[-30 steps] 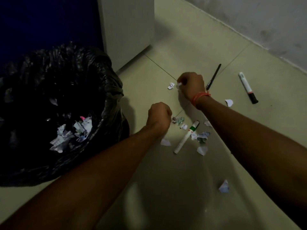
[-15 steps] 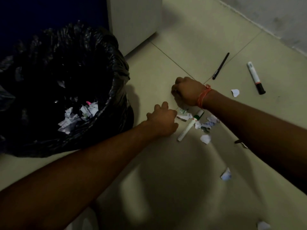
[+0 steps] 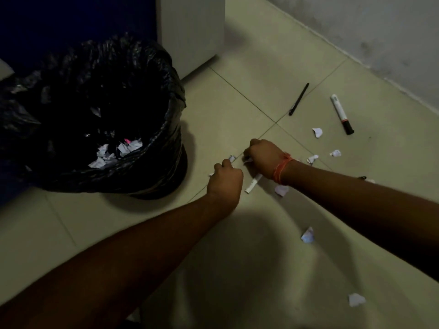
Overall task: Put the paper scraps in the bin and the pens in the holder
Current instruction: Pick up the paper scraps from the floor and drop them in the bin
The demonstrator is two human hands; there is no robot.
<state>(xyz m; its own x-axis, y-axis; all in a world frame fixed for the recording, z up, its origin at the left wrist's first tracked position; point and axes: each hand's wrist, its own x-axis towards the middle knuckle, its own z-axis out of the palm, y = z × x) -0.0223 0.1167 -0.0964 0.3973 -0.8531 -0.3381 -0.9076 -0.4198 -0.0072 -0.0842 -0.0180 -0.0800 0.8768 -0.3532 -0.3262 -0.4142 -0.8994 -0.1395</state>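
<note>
The fingers of the left hand [image 3: 225,180] are curled into a fist, and white paper scraps [image 3: 231,158] are seen poking out at 12 and 9 o'clock of it. The right hand [image 3: 262,155], banded at the wrist in orange, is likewise closed, with a scrap edge showing beneath it; how much is gripped cannot be told. A white marker [image 3: 253,184] is partly hidden under the right wrist. At 9 o'clock of the hands, the black-lined bin [image 3: 166,129] is seen holding scraps. At 2 o'clock, a black pen [image 3: 298,99] and a black-capped marker [image 3: 341,114] are left on the tiled floor [image 3: 237,110]. Loose scraps are scattered around; no holder is in view.
</note>
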